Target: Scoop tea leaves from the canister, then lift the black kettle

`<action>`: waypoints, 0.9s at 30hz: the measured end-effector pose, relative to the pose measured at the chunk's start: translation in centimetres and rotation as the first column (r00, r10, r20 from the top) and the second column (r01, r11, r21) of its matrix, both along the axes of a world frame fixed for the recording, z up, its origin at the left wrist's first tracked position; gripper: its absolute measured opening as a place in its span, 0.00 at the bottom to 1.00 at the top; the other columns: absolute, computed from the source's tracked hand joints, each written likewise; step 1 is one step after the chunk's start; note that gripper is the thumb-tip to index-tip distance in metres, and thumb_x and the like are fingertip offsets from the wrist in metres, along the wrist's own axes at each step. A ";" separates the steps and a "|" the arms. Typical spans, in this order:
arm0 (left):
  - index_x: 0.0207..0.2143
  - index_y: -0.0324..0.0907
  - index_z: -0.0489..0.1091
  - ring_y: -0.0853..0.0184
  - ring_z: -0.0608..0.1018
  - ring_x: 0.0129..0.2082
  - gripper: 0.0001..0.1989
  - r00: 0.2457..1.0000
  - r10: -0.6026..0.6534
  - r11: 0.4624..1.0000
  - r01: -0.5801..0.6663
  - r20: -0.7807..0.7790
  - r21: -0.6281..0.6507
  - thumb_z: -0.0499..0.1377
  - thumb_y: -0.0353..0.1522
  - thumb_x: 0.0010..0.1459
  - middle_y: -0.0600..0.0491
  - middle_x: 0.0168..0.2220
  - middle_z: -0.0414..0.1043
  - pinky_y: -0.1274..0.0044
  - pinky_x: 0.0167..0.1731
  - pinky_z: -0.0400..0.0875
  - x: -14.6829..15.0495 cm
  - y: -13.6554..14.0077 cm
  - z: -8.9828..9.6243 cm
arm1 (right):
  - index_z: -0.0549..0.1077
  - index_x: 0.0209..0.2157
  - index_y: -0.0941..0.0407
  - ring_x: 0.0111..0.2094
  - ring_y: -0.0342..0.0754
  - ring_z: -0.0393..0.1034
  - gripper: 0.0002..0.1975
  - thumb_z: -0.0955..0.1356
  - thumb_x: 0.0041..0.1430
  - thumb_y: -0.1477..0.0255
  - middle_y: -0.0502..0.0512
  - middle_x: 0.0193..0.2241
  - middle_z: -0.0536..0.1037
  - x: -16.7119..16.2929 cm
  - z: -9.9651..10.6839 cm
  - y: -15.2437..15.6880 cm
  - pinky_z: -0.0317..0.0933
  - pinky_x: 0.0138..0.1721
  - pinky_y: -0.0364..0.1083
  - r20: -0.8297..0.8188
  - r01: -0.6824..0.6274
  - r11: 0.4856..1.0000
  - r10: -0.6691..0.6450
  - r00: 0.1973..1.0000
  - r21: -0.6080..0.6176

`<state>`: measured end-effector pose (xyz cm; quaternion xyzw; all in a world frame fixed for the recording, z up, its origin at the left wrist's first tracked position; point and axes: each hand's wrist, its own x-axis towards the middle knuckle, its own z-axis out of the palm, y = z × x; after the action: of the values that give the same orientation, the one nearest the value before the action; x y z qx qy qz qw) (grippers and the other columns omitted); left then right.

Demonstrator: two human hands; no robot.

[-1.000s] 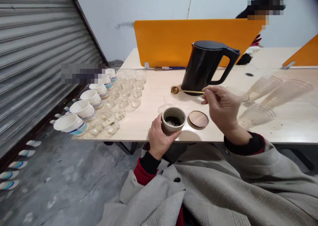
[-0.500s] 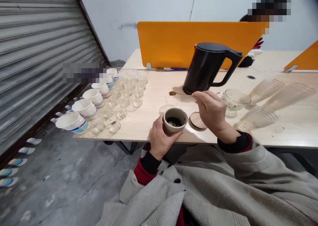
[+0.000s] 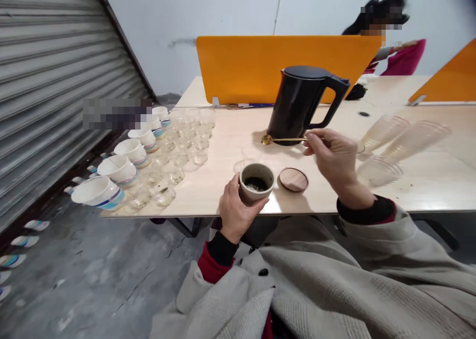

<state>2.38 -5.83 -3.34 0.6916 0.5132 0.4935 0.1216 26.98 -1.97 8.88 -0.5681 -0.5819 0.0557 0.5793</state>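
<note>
My left hand (image 3: 238,209) is wrapped round a beige cup (image 3: 248,195), which stands near the table's front edge. Dark liquid with small bits shows inside it. My right hand (image 3: 332,155) pinches the handle of a thin golden spoon (image 3: 267,140). The spoon's bowl points left, above the table beyond the cup and in front of the kettle. Between my hands lies a round wooden lid or coaster (image 3: 294,179). A clear cup (image 3: 253,151) stands just behind the beige one.
A black electric kettle (image 3: 292,103) stands behind the spoon. Rows of small clear cups (image 3: 186,145) and striped paper cups (image 3: 97,192) fill the left side. Stacked clear cups (image 3: 416,143) lie at right. Behind an orange divider (image 3: 238,71), a person handles a pink cloth (image 3: 405,58).
My right hand has moved right with the spoon, away from the cup, covering the glass beside it. My left hand keeps its hold. A pink cloth has come into view beside the other person.
</note>
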 end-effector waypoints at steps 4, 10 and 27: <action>0.67 0.42 0.63 0.47 0.82 0.56 0.47 1.000 -0.006 1.000 0.006 0.005 0.015 0.77 0.48 0.51 0.38 0.58 0.78 0.57 0.55 0.80 0.0 0.2 -0.1 | 0.82 0.34 0.55 0.23 0.44 0.76 0.03 0.74 0.63 0.73 0.52 0.25 0.81 3.4 2.4 -1.6 0.69 0.26 0.43 -0.128 0.113 0.994 -0.112 0.985 0.003; 0.67 0.42 0.64 0.48 0.84 0.53 0.47 1.000 0.017 1.000 -0.017 0.010 0.024 0.77 0.49 0.50 0.39 0.56 0.79 0.58 0.53 0.81 0.1 0.4 -0.4 | 0.84 0.32 0.60 0.23 0.42 0.76 0.05 0.73 0.61 0.78 0.56 0.24 0.81 9.3 5.7 -3.2 0.66 0.27 0.43 -0.043 0.380 0.925 -0.380 0.924 -0.024; 0.67 0.43 0.64 0.47 0.82 0.56 0.47 1.000 0.014 1.000 -0.014 0.024 0.026 0.76 0.49 0.51 0.39 0.58 0.78 0.57 0.57 0.80 0.0 0.4 -0.5 | 0.77 0.17 0.61 0.18 0.40 0.60 0.16 0.70 0.57 0.85 0.52 0.11 0.70 15.8 4.1 1.6 0.52 0.32 0.50 0.423 0.530 0.689 -0.342 0.839 -0.494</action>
<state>2.40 -5.41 -3.83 0.6837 0.5101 0.5090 0.1152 42.77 -0.40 12.99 -0.8443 -0.4606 0.0074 0.2738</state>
